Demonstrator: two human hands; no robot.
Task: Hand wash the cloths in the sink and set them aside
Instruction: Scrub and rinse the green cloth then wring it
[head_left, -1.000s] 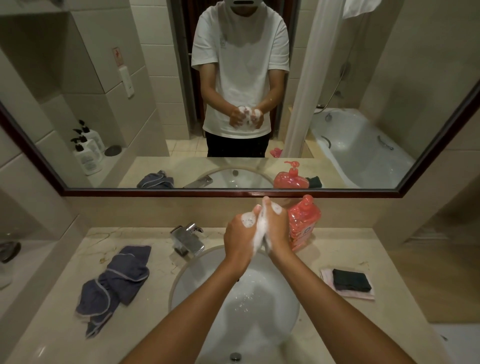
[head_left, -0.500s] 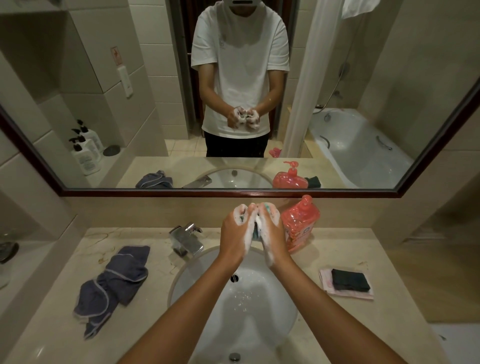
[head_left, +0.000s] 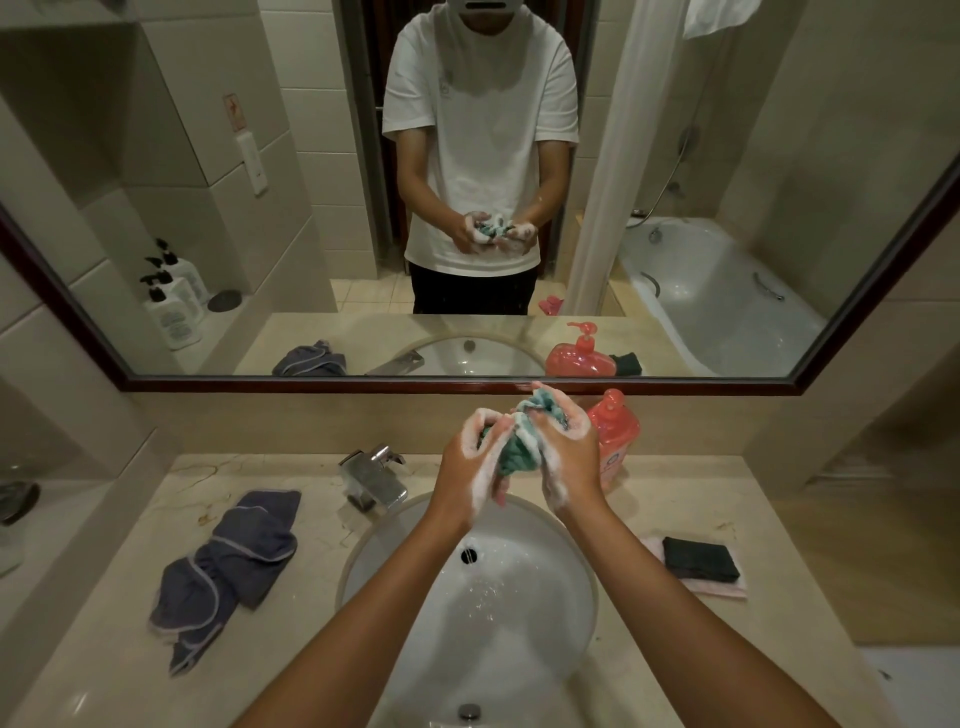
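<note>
**A:** What do I have in view?

**B:** Both of my hands are raised over the far rim of the white sink (head_left: 363, 561), at about 12 o'clock from the basin. My left hand (head_left: 470, 457) and right hand (head_left: 569, 457) are each curled tightly around one bunched teal cloth (head_left: 514, 457), gripping it between them. White foam coats the fingers and knuckles.

**A:** Where are the other cloths?

**B:** A crumpled blue-grey cloth (head_left: 228, 566) lies on the tabletop (head_left: 104, 665) at 9 o'clock from the sink. At 3 o'clock, a dark folded cloth (head_left: 701, 558) sits on something pale pink, possibly another cloth; I cannot tell.

**A:** Anything else?

**B:** A red pump bottle (head_left: 618, 436) stands just behind my right hand, and a chrome tap (head_left: 374, 475) sits at 10 o'clock.
</note>
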